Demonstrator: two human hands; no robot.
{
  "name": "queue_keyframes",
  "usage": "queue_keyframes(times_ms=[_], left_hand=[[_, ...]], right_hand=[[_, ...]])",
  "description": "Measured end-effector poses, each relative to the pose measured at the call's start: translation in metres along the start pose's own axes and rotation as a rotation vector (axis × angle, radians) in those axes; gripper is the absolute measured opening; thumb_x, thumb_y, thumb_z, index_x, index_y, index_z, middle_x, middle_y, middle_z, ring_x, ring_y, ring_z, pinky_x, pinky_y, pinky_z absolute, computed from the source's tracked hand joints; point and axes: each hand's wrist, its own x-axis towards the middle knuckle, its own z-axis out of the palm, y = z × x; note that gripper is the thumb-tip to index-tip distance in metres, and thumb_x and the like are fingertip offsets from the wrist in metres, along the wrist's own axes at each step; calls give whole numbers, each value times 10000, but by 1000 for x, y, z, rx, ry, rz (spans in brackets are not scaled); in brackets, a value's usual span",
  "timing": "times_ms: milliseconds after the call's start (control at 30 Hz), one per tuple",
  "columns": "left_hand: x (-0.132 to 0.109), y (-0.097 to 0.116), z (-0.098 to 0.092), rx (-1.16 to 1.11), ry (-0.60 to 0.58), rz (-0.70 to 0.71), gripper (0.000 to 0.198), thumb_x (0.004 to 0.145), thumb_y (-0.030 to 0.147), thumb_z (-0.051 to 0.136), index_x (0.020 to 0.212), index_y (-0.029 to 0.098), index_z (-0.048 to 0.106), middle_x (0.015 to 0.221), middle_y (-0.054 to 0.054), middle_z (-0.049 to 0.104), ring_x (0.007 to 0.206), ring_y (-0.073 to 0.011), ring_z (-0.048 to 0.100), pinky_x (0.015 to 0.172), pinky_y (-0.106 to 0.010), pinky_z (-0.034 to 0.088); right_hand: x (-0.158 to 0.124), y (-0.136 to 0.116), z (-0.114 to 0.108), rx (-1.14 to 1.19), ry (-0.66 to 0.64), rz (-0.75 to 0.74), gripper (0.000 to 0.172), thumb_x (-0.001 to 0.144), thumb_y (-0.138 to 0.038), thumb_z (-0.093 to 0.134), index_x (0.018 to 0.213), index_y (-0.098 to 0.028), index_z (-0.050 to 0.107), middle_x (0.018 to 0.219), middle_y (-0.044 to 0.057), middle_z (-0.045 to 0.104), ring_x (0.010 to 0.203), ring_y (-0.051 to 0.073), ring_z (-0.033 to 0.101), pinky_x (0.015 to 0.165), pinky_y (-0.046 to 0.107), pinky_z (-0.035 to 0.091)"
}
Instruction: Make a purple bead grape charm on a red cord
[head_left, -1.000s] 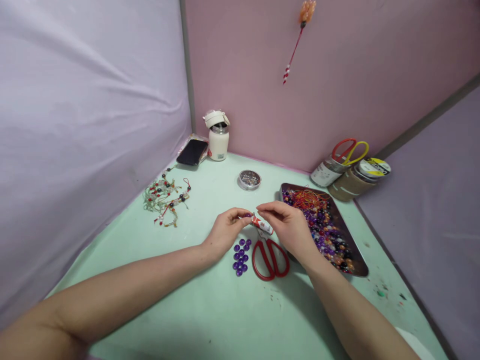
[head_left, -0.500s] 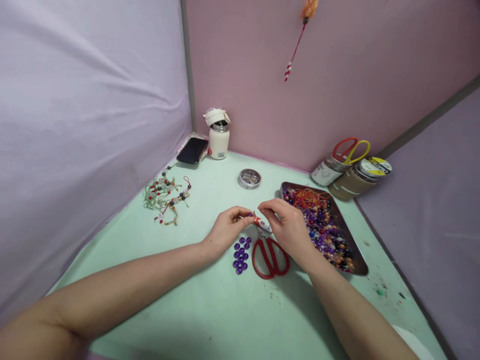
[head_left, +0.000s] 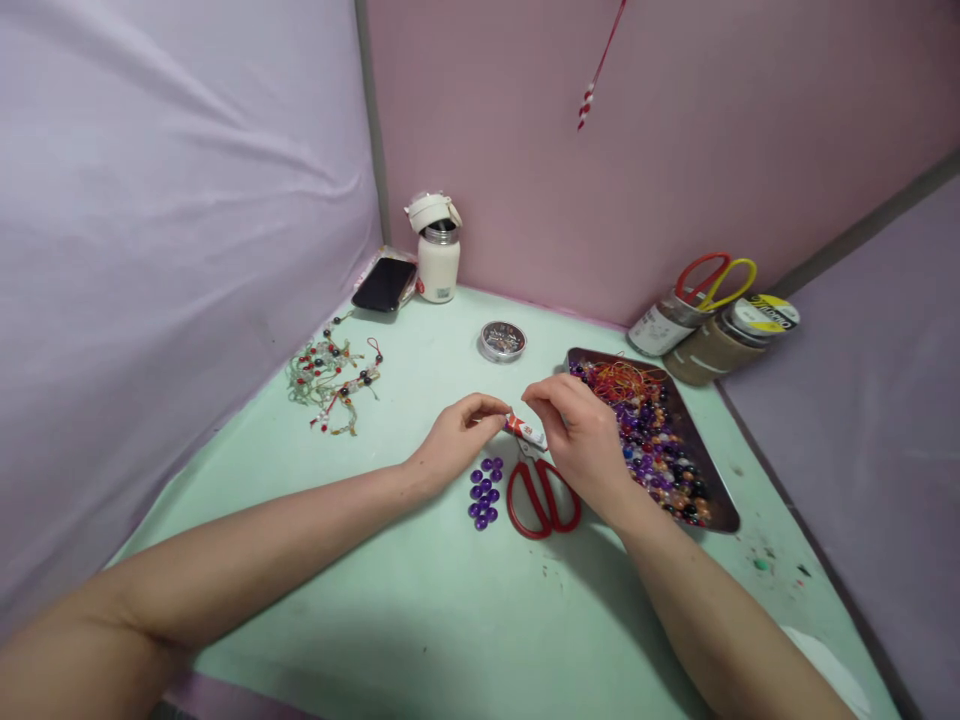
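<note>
My left hand (head_left: 457,440) and my right hand (head_left: 581,435) meet over the green table, fingertips pinched together. The left fingers are closed on something small; earlier a purple bead showed there. My right hand pinches near a small red and white tube (head_left: 525,431) that lies between the two hands. Just below them sit a cluster of purple beads (head_left: 484,491) and red-handled scissors (head_left: 541,495). A metal tray (head_left: 716,505) full of mixed beads and red-orange thread lies right of my right hand.
Beaded strands (head_left: 330,384) lie at the left. A phone (head_left: 384,284), a white flask (head_left: 437,254) and a small round tin (head_left: 502,340) stand at the back. Cans with scissors (head_left: 690,305) and a tape roll (head_left: 761,317) stand back right. A tassel (head_left: 596,75) hangs on the pink wall.
The view has tilted down a little, so everything sits higher in frame. My hands have drawn slightly closer together around the tube; the purple bead in the left fingers is no longer visible.
</note>
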Motion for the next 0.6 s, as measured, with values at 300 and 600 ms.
queue_keyframes(times_ms=[300, 600], left_hand=[[-1, 1, 2, -156, -103, 30, 258, 818, 336, 557, 910, 124, 672, 945, -97, 704, 919, -189, 633, 919, -351, 444], [-5, 7, 3, -237, -101, -71, 233, 716, 325, 691, 843, 130, 693, 835, -75, 719, 842, -191, 657, 870, -368, 477]], right_hand=[[1, 0, -1, 26, 25, 23, 154, 897, -147, 469, 803, -203, 578, 788, 27, 590, 769, 159, 541, 711, 289, 418], [0, -3, -2, 136, 39, 115, 135, 878, -173, 494, 801, -211, 598, 791, 24, 607, 763, 159, 557, 713, 293, 430]])
